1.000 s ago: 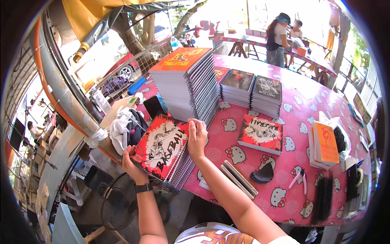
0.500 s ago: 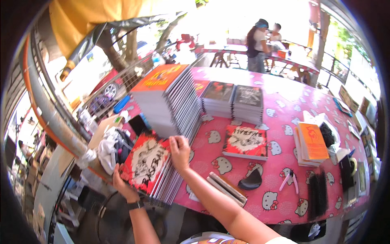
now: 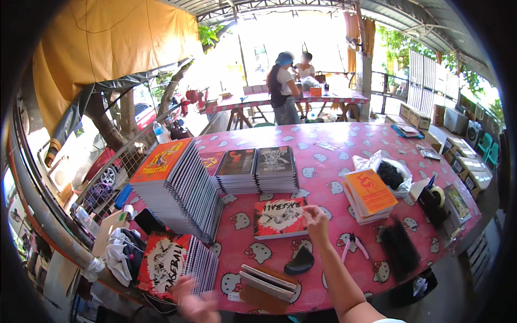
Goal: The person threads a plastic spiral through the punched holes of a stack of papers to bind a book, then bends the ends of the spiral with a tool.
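Observation:
A thick red-covered book [image 3: 280,216] lies flat in the middle of the pink table, with no coil showing on its visible edges. At its right edge is my right hand [image 3: 316,219], thumb and fingers pinched together against the cover. Closer to me on the left stands a stack of coil-bound books with a red cover on top [image 3: 164,263], tilted at the table's edge. My left hand [image 3: 193,300] is beside that stack's near corner, smeared by motion, so its fingers cannot be made out.
A tall stack of orange-covered coil-bound books [image 3: 161,161] rises behind the red stack. Two dark-covered stacks [image 3: 275,161] stand farther back. Nearby lie a black rounded object [image 3: 299,261], pink-handled pliers [image 3: 355,246], black coils [image 3: 399,247] and orange booklets [image 3: 370,192]. Two people [image 3: 284,91] are at another table.
My right hand has left the red coil-bound stack and moved right to the red-covered book. My left hand has come away from that stack's left side toward me. The view has shifted.

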Demonstrator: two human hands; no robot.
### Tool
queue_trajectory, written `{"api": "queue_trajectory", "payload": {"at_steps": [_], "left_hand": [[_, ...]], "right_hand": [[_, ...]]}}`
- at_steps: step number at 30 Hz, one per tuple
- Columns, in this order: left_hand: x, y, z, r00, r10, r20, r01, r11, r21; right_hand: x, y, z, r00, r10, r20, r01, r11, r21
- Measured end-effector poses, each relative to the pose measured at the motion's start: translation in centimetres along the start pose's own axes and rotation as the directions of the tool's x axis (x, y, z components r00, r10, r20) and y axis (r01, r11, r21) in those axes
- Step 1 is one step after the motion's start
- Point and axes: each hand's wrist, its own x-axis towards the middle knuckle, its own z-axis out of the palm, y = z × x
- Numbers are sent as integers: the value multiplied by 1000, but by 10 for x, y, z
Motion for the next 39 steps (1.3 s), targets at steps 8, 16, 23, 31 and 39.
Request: {"api": "queue_trajectory", "payload": {"at_steps": [8, 16, 23, 31, 39], "left_hand": [[-11, 25, 114, 541, -8, 841, -340, 912, 228], [-23, 40, 144, 549, -3, 836, -196, 972, 132], [16, 4, 130, 912, -300, 281, 343, 932, -116], [36, 7, 131, 882, -275, 383, 404, 859, -314], [26, -3, 110, 798, -271, 538, 479, 827, -294]], "right_hand": [[-16, 81, 16, 987, 153, -52, -161, 898, -410], [11, 75, -22, 974, 201, -109, -228, 858, -461], [-77, -100, -62, 998, 30, -57, -26, 998, 59], [-151, -85, -90, 986, 109, 129, -147, 933, 328], [-166, -75, -95, 988, 75, 133, -103, 970, 220]]}}
